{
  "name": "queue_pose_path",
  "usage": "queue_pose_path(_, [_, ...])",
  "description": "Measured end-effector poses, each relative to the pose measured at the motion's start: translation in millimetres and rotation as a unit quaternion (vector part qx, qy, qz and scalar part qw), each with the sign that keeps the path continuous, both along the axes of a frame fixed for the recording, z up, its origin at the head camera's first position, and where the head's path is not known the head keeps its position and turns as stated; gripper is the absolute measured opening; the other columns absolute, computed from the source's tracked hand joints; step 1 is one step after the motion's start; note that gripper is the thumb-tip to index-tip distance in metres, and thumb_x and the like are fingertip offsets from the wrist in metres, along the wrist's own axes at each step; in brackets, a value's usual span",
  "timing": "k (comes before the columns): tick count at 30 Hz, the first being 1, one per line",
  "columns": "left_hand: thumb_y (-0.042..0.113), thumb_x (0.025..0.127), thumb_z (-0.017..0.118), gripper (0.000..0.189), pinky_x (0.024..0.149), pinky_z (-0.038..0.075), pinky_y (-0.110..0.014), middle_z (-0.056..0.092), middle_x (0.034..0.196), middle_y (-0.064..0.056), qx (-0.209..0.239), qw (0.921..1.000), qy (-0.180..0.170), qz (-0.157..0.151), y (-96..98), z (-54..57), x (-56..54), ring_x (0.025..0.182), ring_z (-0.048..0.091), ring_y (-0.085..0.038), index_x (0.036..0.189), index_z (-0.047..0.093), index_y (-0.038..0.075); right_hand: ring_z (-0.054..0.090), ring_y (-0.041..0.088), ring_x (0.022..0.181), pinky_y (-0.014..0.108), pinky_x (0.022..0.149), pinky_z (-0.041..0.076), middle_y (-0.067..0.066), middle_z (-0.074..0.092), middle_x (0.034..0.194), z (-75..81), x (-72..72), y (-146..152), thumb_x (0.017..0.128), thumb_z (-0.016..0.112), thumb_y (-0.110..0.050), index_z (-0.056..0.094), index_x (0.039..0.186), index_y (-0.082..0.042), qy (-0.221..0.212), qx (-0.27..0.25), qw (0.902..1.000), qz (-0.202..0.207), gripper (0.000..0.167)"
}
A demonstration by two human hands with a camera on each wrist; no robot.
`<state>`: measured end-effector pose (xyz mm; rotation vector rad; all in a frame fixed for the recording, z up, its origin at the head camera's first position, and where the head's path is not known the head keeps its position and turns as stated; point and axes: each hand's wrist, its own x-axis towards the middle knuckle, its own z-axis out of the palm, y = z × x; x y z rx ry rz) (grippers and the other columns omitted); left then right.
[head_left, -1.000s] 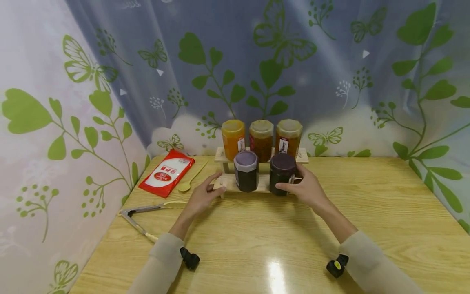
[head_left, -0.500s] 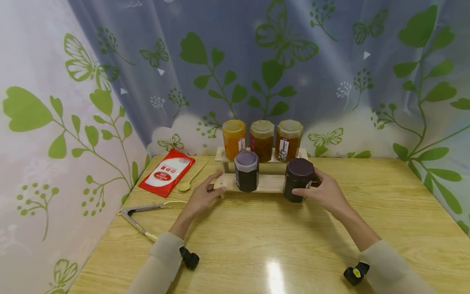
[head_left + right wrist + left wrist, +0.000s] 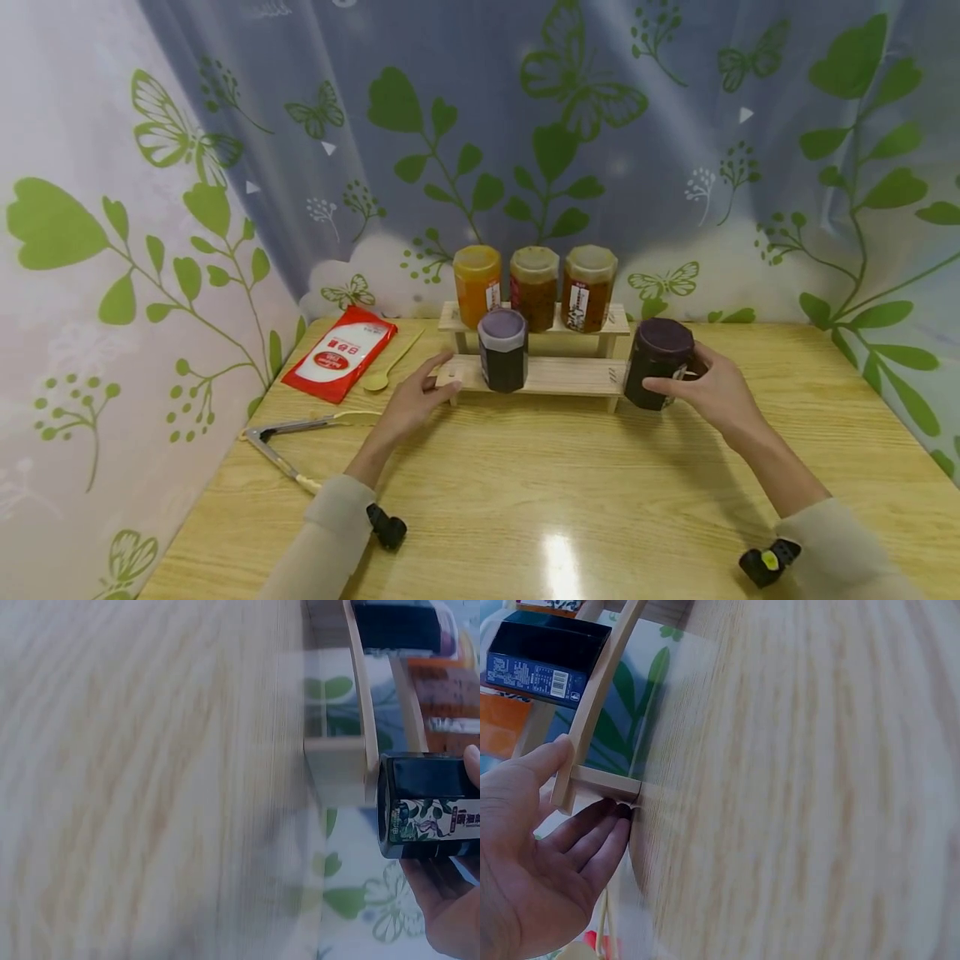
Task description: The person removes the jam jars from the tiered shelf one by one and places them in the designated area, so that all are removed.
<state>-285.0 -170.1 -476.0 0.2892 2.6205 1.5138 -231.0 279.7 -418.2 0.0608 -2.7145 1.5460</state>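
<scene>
My right hand (image 3: 723,404) holds a dark jam jar (image 3: 654,371) with a dark purple lid, thumb in front and fingers behind. The jar is just off the right end of the two-step wooden rack (image 3: 573,375); in the right wrist view, the jar's base (image 3: 384,806) is beside the board's end, above table height. My left hand (image 3: 408,407) grips the rack's left end, its thumb (image 3: 551,757) on the board and its fingers by the leg. Another dark jar (image 3: 504,362) with a pale purple lid stands on the lower step.
On the upper step stand an orange jar (image 3: 472,292) and two amber jars, one in the middle (image 3: 534,296) and one at right (image 3: 587,296). Left on the table lie a red-and-white packet (image 3: 341,354), a yellow spoon (image 3: 378,379) and tongs (image 3: 281,450). A patterned curtain (image 3: 480,167) hangs behind.
My right hand has moved the dark jar rightward, from the lower step to past the rack's right end. My left hand stays on the rack's left end.
</scene>
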Motion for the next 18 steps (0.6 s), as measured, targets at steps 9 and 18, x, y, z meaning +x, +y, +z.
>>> queue_pose_path(9, [0.043, 0.101, 0.069, 0.065, 0.068, 0.039, -0.034, 0.077, 0.112, -0.011, 0.001, 1.0000, 0.004, 0.004, -0.1, 0.6, 0.6, 0.082, 0.057, -0.017, 0.160, 0.042, 0.033, 0.040, 0.054, 0.139, 0.070, 0.105, 0.037, 0.033, 0.041, 0.156, -7.3, -15.0, 35, 0.090, 0.079, -0.052, 0.028, 0.164, -0.005, -0.008, 0.020, 0.9984, -0.053, 0.101])
queue_pose_path(18, [0.042, 0.101, 0.068, 0.064, 0.074, 0.043, -0.034, 0.077, 0.115, -0.009, -0.006, 0.9999, 0.003, 0.009, 0.7, 1.3, 2.6, 0.096, 0.065, -0.019, 0.159, 0.043, 0.034, 0.037, 0.054, 0.139, 0.068, 0.105, 0.037, 0.032, 0.039, 0.155, -15.4, -35.0, 53, 0.088, 0.079, -0.058, 0.029, 0.164, -0.005, -0.007, 0.007, 0.9940, -0.109, 0.106])
